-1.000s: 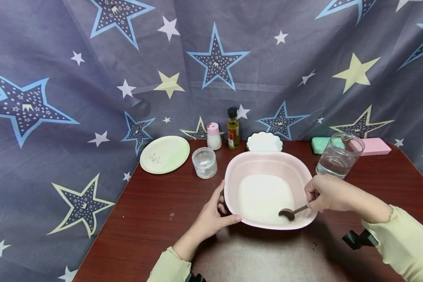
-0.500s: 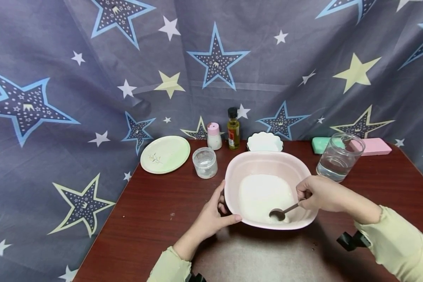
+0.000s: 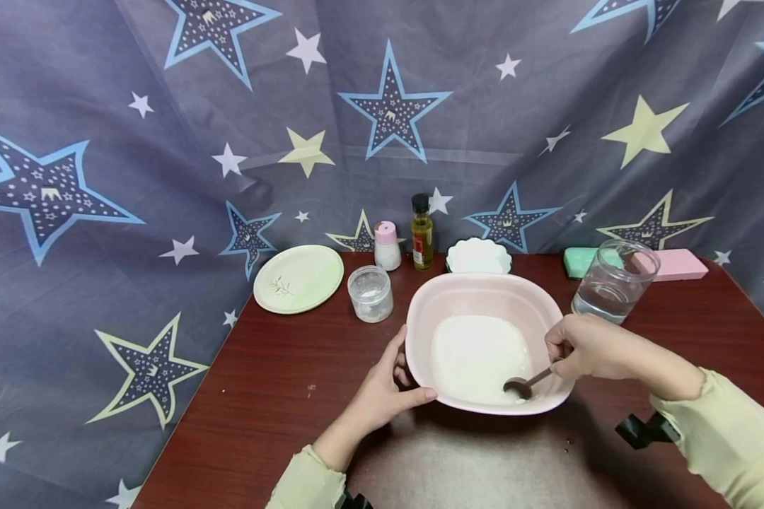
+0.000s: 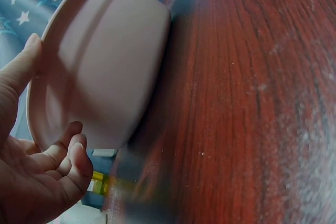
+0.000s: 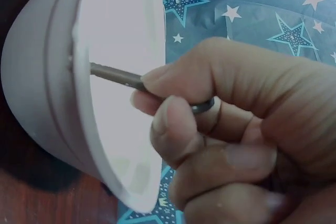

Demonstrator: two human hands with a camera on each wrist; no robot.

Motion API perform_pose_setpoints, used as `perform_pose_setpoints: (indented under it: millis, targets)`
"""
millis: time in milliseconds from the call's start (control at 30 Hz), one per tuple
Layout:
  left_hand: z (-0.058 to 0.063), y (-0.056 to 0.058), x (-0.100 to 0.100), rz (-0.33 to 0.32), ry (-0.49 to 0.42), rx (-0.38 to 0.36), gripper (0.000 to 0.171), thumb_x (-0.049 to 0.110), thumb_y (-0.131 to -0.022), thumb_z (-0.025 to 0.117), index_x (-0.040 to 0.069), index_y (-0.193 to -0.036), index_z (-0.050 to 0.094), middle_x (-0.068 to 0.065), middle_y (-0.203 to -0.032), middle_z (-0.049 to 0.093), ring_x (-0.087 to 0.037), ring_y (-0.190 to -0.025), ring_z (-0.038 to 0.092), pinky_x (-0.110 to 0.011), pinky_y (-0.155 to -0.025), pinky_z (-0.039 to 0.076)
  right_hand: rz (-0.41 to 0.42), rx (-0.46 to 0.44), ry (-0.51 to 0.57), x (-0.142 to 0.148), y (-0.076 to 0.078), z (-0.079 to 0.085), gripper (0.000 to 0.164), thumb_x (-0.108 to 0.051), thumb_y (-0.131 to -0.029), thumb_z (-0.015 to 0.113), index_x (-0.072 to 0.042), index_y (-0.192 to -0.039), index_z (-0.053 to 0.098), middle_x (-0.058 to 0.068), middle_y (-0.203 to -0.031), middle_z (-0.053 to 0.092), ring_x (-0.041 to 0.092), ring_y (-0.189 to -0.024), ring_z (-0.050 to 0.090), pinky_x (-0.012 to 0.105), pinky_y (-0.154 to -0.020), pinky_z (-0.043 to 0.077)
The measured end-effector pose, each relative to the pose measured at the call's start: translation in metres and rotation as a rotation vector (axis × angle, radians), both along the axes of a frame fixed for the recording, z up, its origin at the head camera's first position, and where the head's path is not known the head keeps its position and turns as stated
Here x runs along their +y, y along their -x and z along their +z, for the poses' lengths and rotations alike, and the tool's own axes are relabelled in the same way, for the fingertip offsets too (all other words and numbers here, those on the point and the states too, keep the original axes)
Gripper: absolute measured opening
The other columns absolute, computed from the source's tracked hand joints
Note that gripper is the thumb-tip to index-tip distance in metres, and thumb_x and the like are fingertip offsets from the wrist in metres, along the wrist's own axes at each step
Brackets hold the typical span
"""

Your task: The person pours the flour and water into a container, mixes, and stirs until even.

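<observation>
A pale pink basin [image 3: 429,304] sits on the table with a whitish liquid [image 3: 477,357] spread over its bottom. My left hand [image 3: 382,392] holds its near left side, thumb on the rim and fingers round the outer wall. In the left wrist view, the thumb [image 4: 26,59] lies at the rim while some fingers curl beneath it. Over the basin's right side, my right hand [image 3: 588,350] pinches the handle of a small dark brown spoon [image 3: 518,387]. The spoon's head is in the liquid near the front right. In the right wrist view, the basin wall hides that head.
Behind the basin stand a clear jar [image 3: 371,297], a pink-capped shaker [image 3: 386,247], an oil bottle [image 3: 422,237] and a scalloped white dish [image 3: 477,256]. A plate [image 3: 299,279] lies left. At right are a glass of water [image 3: 611,286], a green block [image 3: 576,261] and a pink block [image 3: 681,264].
My right hand moved the spoon left through the liquid, then back right towards the basin's right wall. My left hand stays on the rim.
</observation>
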State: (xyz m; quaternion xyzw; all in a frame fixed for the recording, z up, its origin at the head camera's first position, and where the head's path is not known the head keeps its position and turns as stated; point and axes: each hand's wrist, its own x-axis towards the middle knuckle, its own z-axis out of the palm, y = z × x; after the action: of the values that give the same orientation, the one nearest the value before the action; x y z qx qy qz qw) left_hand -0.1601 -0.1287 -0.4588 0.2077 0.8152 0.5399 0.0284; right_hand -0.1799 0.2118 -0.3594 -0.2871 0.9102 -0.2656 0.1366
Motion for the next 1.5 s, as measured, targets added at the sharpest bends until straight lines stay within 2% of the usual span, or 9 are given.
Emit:
perform_pose_setpoints:
  millis: [167, 400, 600, 800, 1033, 1233, 1500]
  targets:
    - [-0.001, 0.0, 0.0, -0.003, -0.002, 0.0, 0.105, 0.018, -0.075, 0.085, 0.008, -0.156, 0.018, -0.001, -0.093, 0.059, -0.023, -0.077, 0.055, -0.03, -0.069, 0.047, 0.026, -0.01, 0.042, -0.005, 0.002, -0.007, 0.027, -0.003, -0.073, 0.074, -0.02, -0.062, 0.056, -0.016, -0.056, 0.042, 0.0, -0.053, 0.039, 0.019, -0.049, 0.031]
    - [-0.001, 0.0, -0.001, 0.0, -0.003, -0.003, 0.105, 0.019, -0.076, 0.085, 0.009, -0.156, 0.018, -0.001, -0.093, 0.059, -0.024, -0.076, 0.055, -0.03, -0.069, 0.047, 0.014, 0.059, 0.115, -0.022, 0.004, -0.023, 0.025, -0.006, -0.077, 0.075, -0.02, -0.064, 0.058, -0.016, -0.059, 0.045, -0.001, -0.055, 0.042, 0.021, -0.052, 0.035]
    - [-0.002, 0.0, -0.001, -0.005, -0.006, 0.019, 0.104, 0.017, -0.076, 0.085, 0.007, -0.155, 0.02, -0.004, -0.092, 0.06, -0.026, -0.076, 0.055, -0.031, -0.068, 0.047, -0.029, 0.136, 0.162, -0.038, 0.006, -0.035, 0.025, -0.003, -0.077, 0.073, -0.019, -0.063, 0.059, -0.016, -0.058, 0.046, -0.001, -0.057, 0.041, 0.021, -0.053, 0.035]
    - [-0.004, 0.0, -0.001, -0.005, 0.002, 0.025, 0.103, 0.017, -0.075, 0.085, 0.006, -0.155, 0.02, -0.006, -0.094, 0.06, -0.026, -0.076, 0.055, -0.031, -0.068, 0.046, -0.131, 0.238, 0.118, -0.048, 0.009, -0.042, 0.025, -0.005, -0.076, 0.072, -0.021, -0.063, 0.058, -0.015, -0.057, 0.046, 0.0, -0.058, 0.041, 0.023, -0.054, 0.034]
    - [-0.003, 0.0, 0.0, 0.005, 0.001, 0.007, 0.104, 0.018, -0.076, 0.085, 0.007, -0.155, 0.019, -0.003, -0.094, 0.06, -0.026, -0.076, 0.055, -0.03, -0.068, 0.047, -0.238, 0.318, 0.097, -0.051, 0.016, -0.042, 0.023, -0.004, -0.076, 0.069, -0.02, -0.063, 0.06, -0.014, -0.056, 0.047, 0.004, -0.056, 0.041, 0.025, -0.055, 0.034]
    - [-0.002, 0.0, 0.0, 0.005, 0.001, -0.004, 0.104, 0.019, -0.075, 0.085, 0.007, -0.155, 0.02, -0.002, -0.095, 0.059, -0.027, -0.076, 0.056, -0.028, -0.068, 0.046, -0.309, 0.365, 0.045, -0.039, 0.021, -0.038, 0.022, -0.004, -0.075, 0.068, -0.021, -0.062, 0.06, -0.012, -0.057, 0.048, 0.01, -0.058, 0.044, 0.03, -0.057, 0.036]
    - [-0.002, 0.001, 0.0, 0.004, 0.009, 0.012, 0.104, 0.02, -0.075, 0.085, 0.008, -0.155, 0.02, 0.0, -0.094, 0.059, -0.022, -0.075, 0.055, -0.028, -0.068, 0.047, -0.324, 0.347, -0.022, -0.017, 0.02, -0.026, 0.021, -0.003, -0.07, 0.067, -0.019, -0.06, 0.058, -0.01, -0.056, 0.049, 0.011, -0.055, 0.043, 0.031, -0.055, 0.036]
